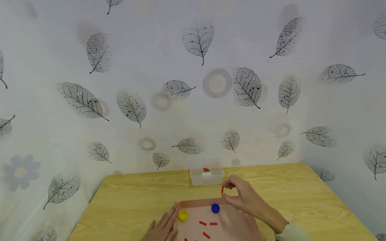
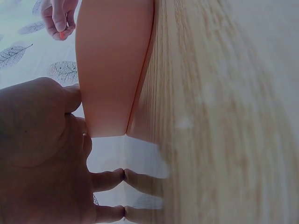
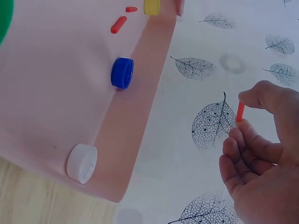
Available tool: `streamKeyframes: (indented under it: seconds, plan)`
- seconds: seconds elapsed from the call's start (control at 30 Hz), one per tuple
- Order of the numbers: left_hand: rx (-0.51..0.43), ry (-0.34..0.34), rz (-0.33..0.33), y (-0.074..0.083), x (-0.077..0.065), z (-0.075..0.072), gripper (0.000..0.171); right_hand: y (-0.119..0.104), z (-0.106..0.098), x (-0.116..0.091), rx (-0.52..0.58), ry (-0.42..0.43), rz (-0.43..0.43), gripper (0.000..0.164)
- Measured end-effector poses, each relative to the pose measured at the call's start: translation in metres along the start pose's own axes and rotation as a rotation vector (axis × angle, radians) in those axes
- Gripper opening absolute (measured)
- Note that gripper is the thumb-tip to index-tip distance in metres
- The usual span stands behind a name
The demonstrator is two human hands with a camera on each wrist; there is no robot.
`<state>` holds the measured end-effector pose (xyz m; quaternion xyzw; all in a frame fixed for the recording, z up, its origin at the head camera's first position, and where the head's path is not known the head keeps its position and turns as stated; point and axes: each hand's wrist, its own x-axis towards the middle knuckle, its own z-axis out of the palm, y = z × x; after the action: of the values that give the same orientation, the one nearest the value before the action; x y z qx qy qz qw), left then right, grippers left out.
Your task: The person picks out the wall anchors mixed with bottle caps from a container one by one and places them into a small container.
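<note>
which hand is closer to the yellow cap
Left: the left hand is at the pink tray's left edge, close beside the yellow cap. The right hand pinches a red stick farther off, past the blue cap.

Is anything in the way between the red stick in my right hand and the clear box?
Nothing visible lies between the red stick in your right hand and the clear box; only its near wall may need clearing.

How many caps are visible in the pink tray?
3: yellow cap near far-left corner; blue cap near far side; white cap near far-right corner. Cropped green object unclear; others may be hidden.
</note>
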<state>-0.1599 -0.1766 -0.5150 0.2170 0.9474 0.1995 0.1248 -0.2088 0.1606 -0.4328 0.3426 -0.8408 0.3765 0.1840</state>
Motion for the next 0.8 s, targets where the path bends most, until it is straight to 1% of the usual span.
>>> streamKeyframes:
  seconds: [0.03,0.17,0.27,0.33,0.37,0.43,0.67,0.8]
  plan:
    - [0.009,-0.014,0.005,0.0,-0.001,0.0,0.067,0.001,0.0,0.002,-0.008,-0.001,0.006,0.024]
    - [0.01,-0.003,0.012,0.0,-0.002,0.0,0.067,0.002,-0.001,0.008,-0.028,-0.008,0.046,0.022]
    - [-0.004,0.021,-0.016,0.002,0.002,0.0,0.064,0.004,-0.001,0.012,-0.027,-0.016,0.075,0.021]
    - [-0.009,0.012,-0.027,0.002,0.003,0.0,0.064,0.006,-0.001,0.015,-0.028,-0.018,0.083,0.021]
    - [-0.004,0.004,-0.041,0.003,0.003,0.0,0.064,0.007,-0.001,0.016,-0.035,-0.017,0.084,0.021]
    - [0.0,0.001,-0.046,0.003,0.003,0.0,0.064,0.009,-0.001,0.019,-0.052,-0.009,0.08,0.022]
    - [-0.006,0.041,0.011,-0.001,0.003,0.002,0.062,0.018,0.002,0.031,-0.104,0.034,0.048,0.021]
    - [-0.01,0.039,0.001,-0.001,0.003,0.002,0.062,0.023,0.004,0.036,-0.119,0.052,0.044,0.02]
